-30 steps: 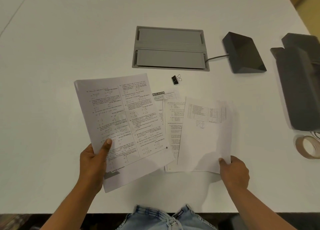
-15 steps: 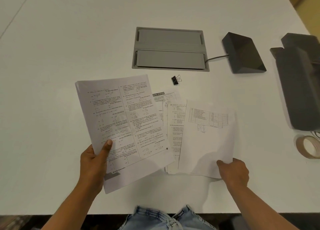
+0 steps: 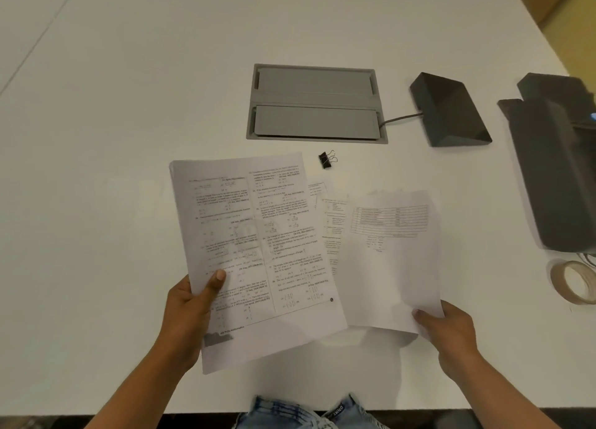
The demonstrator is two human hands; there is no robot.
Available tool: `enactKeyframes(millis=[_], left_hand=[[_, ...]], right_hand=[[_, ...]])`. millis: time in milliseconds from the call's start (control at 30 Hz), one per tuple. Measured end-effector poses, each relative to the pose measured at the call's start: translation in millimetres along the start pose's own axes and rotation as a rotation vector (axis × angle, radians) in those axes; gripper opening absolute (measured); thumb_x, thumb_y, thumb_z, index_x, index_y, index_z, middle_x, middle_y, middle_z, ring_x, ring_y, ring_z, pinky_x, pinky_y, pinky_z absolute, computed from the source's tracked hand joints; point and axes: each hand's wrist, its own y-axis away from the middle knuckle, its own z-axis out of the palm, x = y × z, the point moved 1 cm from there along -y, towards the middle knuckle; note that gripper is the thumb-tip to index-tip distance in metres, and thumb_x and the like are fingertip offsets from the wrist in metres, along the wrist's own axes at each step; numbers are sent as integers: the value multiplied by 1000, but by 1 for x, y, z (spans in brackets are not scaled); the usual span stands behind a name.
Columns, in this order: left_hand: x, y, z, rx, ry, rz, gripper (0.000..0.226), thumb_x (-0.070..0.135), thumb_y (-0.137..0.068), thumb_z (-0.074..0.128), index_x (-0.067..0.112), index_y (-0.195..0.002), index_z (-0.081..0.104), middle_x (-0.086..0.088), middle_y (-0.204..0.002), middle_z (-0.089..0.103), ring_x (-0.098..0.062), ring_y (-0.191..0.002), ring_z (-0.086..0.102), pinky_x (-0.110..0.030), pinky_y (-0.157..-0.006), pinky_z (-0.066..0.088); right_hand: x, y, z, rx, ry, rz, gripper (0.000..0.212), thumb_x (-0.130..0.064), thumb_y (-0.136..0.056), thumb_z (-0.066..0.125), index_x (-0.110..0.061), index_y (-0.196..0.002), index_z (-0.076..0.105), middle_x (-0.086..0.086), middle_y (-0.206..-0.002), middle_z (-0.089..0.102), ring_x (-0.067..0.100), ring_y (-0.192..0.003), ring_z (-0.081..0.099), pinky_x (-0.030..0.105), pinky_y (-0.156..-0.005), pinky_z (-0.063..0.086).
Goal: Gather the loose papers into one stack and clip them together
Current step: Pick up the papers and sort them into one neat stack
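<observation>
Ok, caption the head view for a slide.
Left hand and right hand each hold papers; binder clip waits.

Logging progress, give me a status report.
Left hand holds printed sheet; right hand holds table sheet. Binder clip untouched. Nothing blocking.

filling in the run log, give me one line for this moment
left hand: grips printed sheet | right hand: grips table sheet | more sheets between, unstacked | binder clip: untouched on table
</observation>
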Motion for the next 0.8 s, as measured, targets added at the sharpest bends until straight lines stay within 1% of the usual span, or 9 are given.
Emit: enactKeyframes(millis=[100,167,200,367,500,533,633,700,800], left_hand=[[1,1,14,-55,-6,-7,24,26,-90,66,17,-112,68,-7,-96,80,-30,-79,77,-42,-60,63],[1,2,24,-85,6,-17,25,25,-90,66,15,-113,67,-7,-97,80,-31,-81,77,-42,-62,63],[2,3,29,-97,13,-24,26,24,-91,66,15,-114,67,-7,-98,80,-30,-82,77,-42,-63,63],[5,5,47,-132,38,-60,26,21,-91,66,15,-116,65,-8,-101,79,-30,-86,77,-43,-67,64],[11,8,54,-155,21,-57,25,22,-90,67,17,-115,65,-6,-99,80,-29,-84,77,-42,-66,63],[13,9,55,-161,21,-51,25,22,-90,67,18,-115,65,-5,-99,80,-29,-84,77,-42,-66,63],[21,12,59,-167,26,-17,25,23,-90,67,21,-115,64,-3,-101,79,-28,-86,77,-44,-70,63],[25,14,60,-160,10,13,26,25,-90,67,24,-115,64,-1,-102,79,-26,-87,77,-47,-73,63],[29,13,61,-128,-43,54,25,28,-91,66,25,-116,64,2,-102,79,-22,-85,78,-44,-71,63]], right_hand=[[0,1,9,-93,-85,74,25,1,-80,75,-9,-102,67,11,-100,71,29,-91,66,43,-90,53],[-1,4,15,-148,-124,112,28,0,-81,75,-7,-106,67,11,-101,72,31,-95,67,47,-92,53],[0,4,18,-147,-107,104,29,-1,-82,74,-6,-109,67,10,-101,72,31,-95,67,46,-91,54],[-3,8,31,-187,-42,41,25,0,-89,64,-5,-113,66,13,-105,72,32,-95,69,41,-73,61],[-12,17,37,-228,-84,-16,20,-2,-90,65,-6,-109,69,13,-100,76,33,-91,73,31,-62,59],[-15,21,38,-245,-104,-33,20,-3,-90,66,-5,-109,70,14,-101,77,34,-91,73,33,-63,59],[-29,36,41,-324,-156,-85,18,-3,-88,67,-4,-106,72,16,-100,77,35,-92,73,47,-78,60],[-38,45,43,-378,-202,-102,21,0,-87,66,-5,-106,72,15,-101,77,33,-93,74,46,-79,59],[-46,55,45,-455,-278,-102,27,0,-85,66,-4,-111,71,16,-105,76,32,-97,73,37,-74,60]])
